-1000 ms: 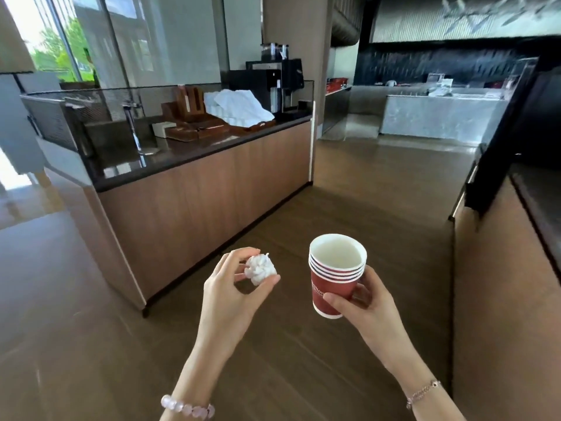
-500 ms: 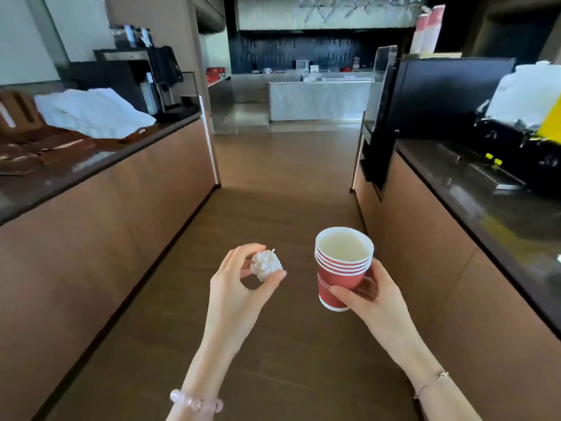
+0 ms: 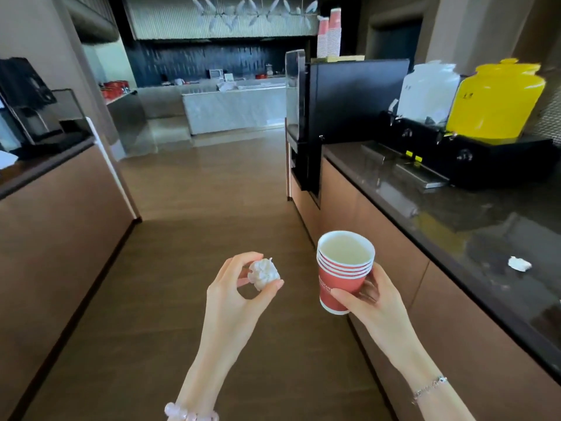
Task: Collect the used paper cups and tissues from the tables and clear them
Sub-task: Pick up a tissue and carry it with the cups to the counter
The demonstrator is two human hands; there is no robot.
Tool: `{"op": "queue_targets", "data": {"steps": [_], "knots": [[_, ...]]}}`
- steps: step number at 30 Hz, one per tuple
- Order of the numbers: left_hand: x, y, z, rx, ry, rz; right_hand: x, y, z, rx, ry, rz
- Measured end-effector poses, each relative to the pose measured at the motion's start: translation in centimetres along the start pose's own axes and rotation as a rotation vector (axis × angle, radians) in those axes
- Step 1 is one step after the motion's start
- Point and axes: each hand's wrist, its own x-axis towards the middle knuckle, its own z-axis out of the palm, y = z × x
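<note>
five nested red paper cups [image 3: 341, 281]; two crumpled tissues [image 3: 263, 273] [image 3: 519, 264]; two drink dispensers [image 3: 494, 101]

Lettering on the stacked red cups [image 3: 342, 284] is blurred and partly hidden behind the right hand [image 3: 375, 308].

Nested stack of red paper cups [image 3: 344, 270], white rims and white inside, about five rims showing; upright, tilted slightly, top cup looks empty. Held low in view at 5 o'clock, above the floor, beside the counter front. Balled white tissue [image 3: 263, 273], crumpled tight, at 7 o'clock of the cups, near but apart. Second small crumpled tissue scrap [image 3: 519, 264] lying on dark countertop at 3 o'clock.
</note>
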Motion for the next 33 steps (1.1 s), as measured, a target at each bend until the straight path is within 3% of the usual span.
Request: {"op": "queue_targets", "data": {"steps": [10,20,33], "knots": [[12.2,-1.5,11.9,-0.103,-0.207,0.077,10.4,1.7,-6.7,-0.002,0.206,0.016],[17.2,0.4,26.9,-0.227,-0.565,0.167,11.3,3.4,-16.8,-0.065,0.610,0.078],[23.0,5.0,44.3,-0.472,-0.953,0.424,14.4,3.6,-24.7,-0.173,1.118,0.114]]}}
